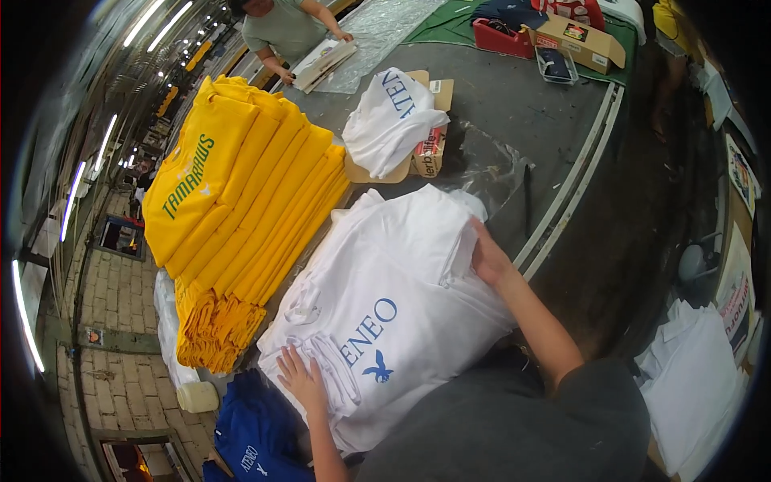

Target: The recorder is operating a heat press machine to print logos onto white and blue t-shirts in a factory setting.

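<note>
One shirt (401,265), likely soft and best gripped by both sides, was touched at the desk's (514,104) edge by the spread left hand (302,387); the right hand's (488,259) grasp could not be told.

Two hands (303,384) (488,259) (a co-worker's (285,32) two aside), one yellow garment stack (257,193).
</note>
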{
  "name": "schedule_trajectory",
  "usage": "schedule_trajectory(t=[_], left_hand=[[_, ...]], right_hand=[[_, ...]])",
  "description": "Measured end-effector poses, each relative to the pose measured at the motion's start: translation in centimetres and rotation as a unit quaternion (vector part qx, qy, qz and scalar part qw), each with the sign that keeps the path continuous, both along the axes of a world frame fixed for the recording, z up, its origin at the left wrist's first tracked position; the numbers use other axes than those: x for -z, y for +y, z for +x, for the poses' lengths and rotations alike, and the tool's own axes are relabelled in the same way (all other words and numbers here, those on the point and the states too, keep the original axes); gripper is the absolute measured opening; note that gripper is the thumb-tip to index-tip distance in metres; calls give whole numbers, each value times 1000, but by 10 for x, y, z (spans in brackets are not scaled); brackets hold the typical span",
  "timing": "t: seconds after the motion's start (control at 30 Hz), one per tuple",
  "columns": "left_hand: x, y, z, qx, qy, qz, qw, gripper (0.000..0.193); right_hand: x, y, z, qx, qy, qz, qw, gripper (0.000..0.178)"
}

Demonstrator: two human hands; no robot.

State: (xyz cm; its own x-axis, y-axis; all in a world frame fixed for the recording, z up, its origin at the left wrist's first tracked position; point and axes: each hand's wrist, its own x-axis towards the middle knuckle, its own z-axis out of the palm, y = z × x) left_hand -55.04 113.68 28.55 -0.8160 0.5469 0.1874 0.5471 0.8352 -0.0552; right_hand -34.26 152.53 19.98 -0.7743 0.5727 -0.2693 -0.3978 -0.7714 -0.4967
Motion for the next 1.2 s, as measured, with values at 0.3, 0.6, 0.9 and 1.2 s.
schedule_trajectory(t=[0.3, 0.6, 0.9, 1.2], left_hand=[[3, -3, 1, -18, 20, 0, 1000, 57], [4, 1, -1, -21, 33, 10, 999, 57], [4, -7, 0, -21, 44, 11, 999, 56], [2, -9, -2, -23, 22, 40, 999, 57]], right_hand=[[13, -4, -1, 38, 62, -13, 997, 79], [-8, 7, -16, 7, 13, -5, 1000, 76], [-100, -101, -43, -38, -126, 856, 499, 63], [-105, -96, -49, -127, 0, 823, 554, 57]])
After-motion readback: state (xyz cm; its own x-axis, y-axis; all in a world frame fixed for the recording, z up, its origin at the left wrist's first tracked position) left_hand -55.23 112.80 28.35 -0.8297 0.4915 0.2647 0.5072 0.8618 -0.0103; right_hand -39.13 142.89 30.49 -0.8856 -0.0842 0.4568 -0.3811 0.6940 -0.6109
